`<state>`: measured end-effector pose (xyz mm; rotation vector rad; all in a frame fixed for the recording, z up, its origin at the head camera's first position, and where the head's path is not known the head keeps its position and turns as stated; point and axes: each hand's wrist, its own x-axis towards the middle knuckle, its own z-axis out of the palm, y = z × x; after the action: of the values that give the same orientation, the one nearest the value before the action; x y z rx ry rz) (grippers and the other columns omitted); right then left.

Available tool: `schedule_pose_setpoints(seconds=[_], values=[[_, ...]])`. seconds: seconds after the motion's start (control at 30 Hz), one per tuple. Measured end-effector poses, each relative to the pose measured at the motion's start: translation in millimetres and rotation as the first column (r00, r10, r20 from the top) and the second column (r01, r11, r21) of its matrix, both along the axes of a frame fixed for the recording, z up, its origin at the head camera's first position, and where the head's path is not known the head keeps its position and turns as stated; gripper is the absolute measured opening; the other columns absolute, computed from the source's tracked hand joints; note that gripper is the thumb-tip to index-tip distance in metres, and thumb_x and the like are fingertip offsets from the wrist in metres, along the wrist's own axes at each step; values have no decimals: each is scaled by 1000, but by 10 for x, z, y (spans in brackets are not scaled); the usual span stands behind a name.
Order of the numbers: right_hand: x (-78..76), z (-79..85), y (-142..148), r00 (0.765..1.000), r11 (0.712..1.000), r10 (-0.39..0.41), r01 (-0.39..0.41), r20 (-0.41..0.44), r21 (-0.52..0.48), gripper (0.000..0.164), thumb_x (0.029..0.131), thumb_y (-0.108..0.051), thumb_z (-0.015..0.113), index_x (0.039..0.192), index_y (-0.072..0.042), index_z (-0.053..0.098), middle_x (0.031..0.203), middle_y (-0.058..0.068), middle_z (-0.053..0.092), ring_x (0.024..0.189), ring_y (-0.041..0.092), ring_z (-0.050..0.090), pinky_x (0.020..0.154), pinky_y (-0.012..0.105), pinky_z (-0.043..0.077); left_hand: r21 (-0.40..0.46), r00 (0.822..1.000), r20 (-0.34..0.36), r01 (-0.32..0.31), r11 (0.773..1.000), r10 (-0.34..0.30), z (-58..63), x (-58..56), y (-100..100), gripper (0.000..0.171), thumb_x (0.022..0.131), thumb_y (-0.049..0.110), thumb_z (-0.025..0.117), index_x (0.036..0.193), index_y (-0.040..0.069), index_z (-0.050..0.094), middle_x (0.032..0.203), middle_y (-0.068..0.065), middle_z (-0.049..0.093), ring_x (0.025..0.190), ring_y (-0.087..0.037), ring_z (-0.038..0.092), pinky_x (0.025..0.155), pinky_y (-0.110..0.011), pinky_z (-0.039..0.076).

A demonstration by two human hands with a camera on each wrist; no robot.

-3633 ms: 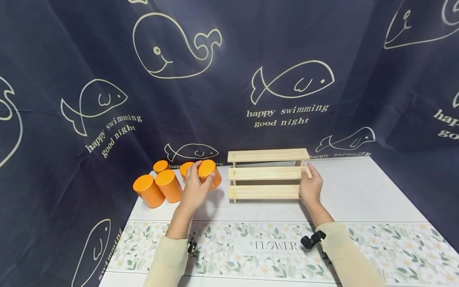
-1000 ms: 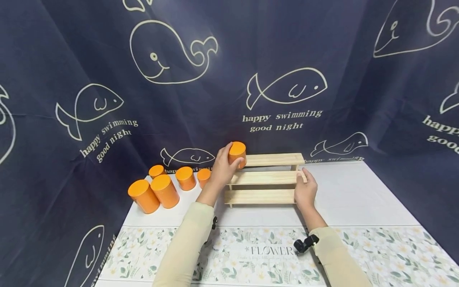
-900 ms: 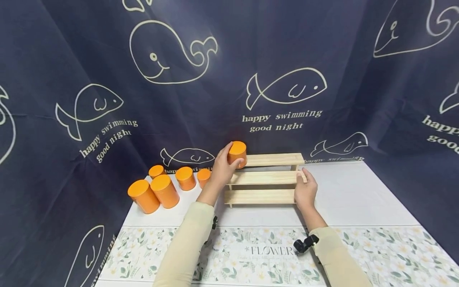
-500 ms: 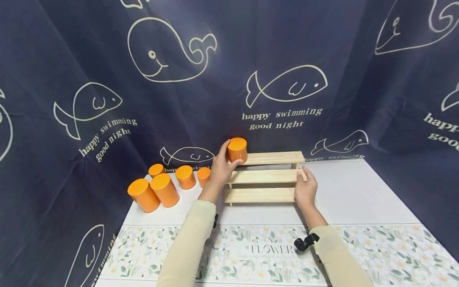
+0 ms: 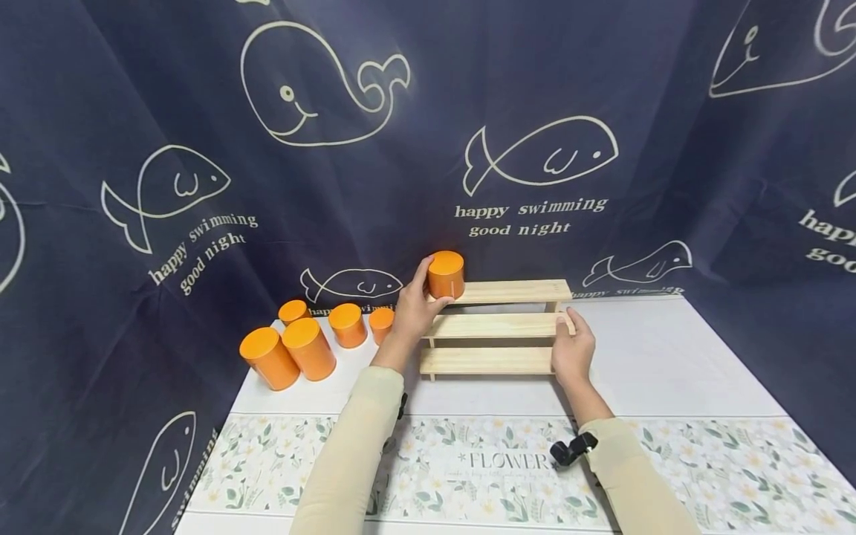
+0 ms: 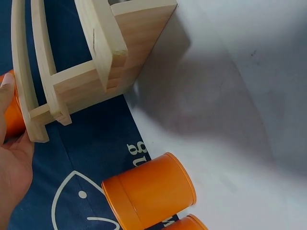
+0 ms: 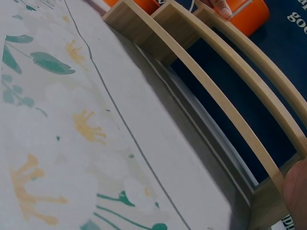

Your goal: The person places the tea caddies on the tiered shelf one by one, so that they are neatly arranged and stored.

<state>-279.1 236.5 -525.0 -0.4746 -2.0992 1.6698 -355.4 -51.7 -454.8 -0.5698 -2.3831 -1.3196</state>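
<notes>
In the head view, an orange canister is upright at the left end of the top board of a pale three-tier wooden rack. My left hand grips that canister from its left side, thumb across the front. The left wrist view shows the held canister right at the top board's end, with part of my hand cut off by the frame. At the rack's other end, my right hand holds the side by the middle and lower boards.
Left of the rack stand two tall orange canisters, with shorter canisters behind and beside them. A floral runner crosses the front of the white table. Behind hangs a dark blue curtain printed with fish.
Since the earliest frame, my left hand has carried the canister rightward and up from beside the others to the rack's top board. My right hand keeps its hold on the rack.
</notes>
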Motion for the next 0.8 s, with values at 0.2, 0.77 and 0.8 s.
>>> schedule_pose_setpoints(seconds=[0.2,0.77,0.8], values=[[-18,10,2,1000,1000,0,0,-3,3,52,115,-27,38,163,-7,36,167,19,42,159,34,38,131,46,32,20,999,33,30,999,-31,40,-10,-13,97,82,12,89,163,23,36,155,-16,59,143,-25,59,116,-35,51],[19,-10,1,1000,1000,3,-3,-11,-13,53,115,-27,38,163,-6,35,168,19,41,158,34,38,130,46,34,36,998,68,8,999,-11,1,0,33,101,83,8,88,165,23,32,157,-16,56,144,-26,58,117,-35,50],[24,-10,3,1000,1000,3,-3,-10,-13,53,115,-27,38,163,-6,35,168,19,40,159,34,37,130,46,34,37,998,64,-1,999,-1,-5,7,43,101,82,8,89,165,23,33,157,-16,56,144,-27,59,117,-35,50]])
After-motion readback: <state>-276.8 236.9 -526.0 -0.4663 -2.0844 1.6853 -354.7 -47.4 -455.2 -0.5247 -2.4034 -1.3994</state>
